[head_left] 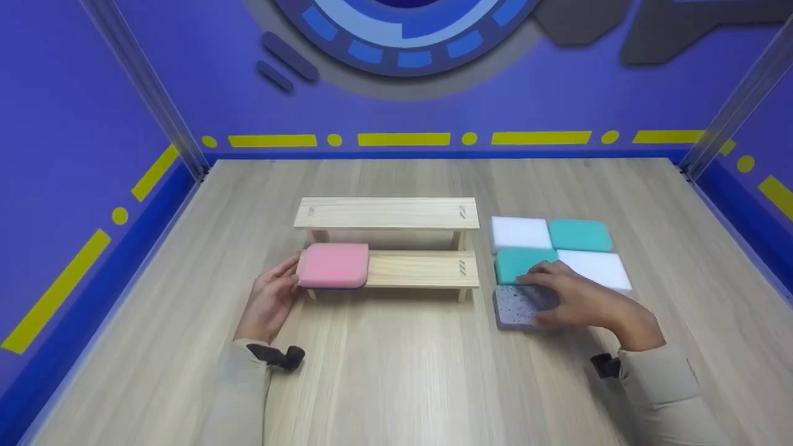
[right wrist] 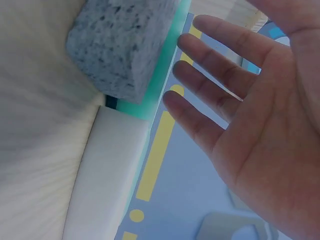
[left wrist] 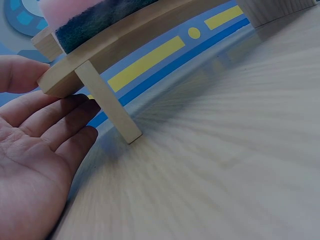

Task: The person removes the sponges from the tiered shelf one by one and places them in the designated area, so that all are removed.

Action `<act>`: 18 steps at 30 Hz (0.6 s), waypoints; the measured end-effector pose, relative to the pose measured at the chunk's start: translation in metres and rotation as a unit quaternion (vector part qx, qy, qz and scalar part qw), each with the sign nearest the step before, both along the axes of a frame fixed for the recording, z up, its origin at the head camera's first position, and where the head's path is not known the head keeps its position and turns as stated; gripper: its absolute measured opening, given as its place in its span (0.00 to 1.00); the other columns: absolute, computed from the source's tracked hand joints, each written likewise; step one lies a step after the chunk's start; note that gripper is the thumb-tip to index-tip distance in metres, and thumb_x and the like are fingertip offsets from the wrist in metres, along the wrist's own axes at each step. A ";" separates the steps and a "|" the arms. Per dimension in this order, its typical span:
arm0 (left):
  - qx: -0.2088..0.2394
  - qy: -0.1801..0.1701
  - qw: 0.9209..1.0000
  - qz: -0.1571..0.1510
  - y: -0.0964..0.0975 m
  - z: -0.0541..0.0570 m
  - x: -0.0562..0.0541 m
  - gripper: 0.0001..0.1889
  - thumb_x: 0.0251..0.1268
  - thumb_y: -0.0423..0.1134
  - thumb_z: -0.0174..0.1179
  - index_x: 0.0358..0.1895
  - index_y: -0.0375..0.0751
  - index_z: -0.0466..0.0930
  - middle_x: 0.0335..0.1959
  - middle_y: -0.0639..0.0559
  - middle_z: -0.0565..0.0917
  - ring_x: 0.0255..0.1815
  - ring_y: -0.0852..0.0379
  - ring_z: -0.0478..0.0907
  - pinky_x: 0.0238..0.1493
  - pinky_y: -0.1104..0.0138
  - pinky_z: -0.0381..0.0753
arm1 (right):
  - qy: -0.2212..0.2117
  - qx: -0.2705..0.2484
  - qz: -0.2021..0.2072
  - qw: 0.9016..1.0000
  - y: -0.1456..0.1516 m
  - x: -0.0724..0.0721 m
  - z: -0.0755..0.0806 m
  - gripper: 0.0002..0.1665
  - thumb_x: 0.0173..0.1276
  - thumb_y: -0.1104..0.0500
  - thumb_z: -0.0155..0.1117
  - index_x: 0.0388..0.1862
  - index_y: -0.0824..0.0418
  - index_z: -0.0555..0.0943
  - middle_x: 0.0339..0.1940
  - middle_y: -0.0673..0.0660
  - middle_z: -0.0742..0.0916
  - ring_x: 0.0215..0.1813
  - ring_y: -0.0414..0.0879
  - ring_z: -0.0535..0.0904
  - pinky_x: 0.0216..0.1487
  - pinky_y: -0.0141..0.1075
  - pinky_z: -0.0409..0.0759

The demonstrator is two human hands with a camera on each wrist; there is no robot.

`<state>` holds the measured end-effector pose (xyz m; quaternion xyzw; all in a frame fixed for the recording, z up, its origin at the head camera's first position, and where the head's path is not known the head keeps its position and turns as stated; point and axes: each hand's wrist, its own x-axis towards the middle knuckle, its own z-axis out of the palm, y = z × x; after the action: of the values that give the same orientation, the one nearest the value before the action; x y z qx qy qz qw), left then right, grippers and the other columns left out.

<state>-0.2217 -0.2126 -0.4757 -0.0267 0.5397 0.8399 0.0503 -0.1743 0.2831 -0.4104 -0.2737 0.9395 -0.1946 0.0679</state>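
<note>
A pink sponge (head_left: pixel 334 265) with a dark scouring layer underneath lies on the left end of the lower step of a two-step wooden rack (head_left: pixel 415 269). At that end, my left hand (head_left: pixel 271 298) holds the board's edge, with fingers (left wrist: pixel 65 117) below it and one digit against its end, as the left wrist view shows. My right hand (head_left: pixel 579 300) hovers over a grey speckled sponge (head_left: pixel 515 308), its fingers (right wrist: pixel 220 75) spread and fairly straight. In the right wrist view a gap shows between those fingertips and the sponge.
Behind the grey sponge lie two teal sponges (head_left: pixel 580 235) and two white sponges (head_left: pixel 520 233), packed side by side right of the rack. The rack's upper step (head_left: pixel 387 214) is bare. Blue panels (head_left: pixel 396 111) wall the wooden table (head_left: pixel 384 378) at the back and sides.
</note>
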 end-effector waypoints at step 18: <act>0.008 -0.006 1.000 -0.002 -0.001 0.000 0.000 0.29 0.65 0.20 0.43 0.71 0.24 0.54 0.72 0.33 0.61 0.58 0.63 0.75 0.62 0.71 0.72 | -0.002 -0.041 0.012 0.999 -0.045 -0.013 0.018 0.33 0.64 0.54 0.66 0.66 0.62 0.72 0.63 0.60 0.77 0.65 0.57 0.72 0.61 0.52 0.74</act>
<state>-0.2220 -0.2132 -0.4759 -0.0303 0.5325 0.8441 0.0553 -0.1877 0.2379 -0.3928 -0.2874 0.9272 -0.2325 0.0606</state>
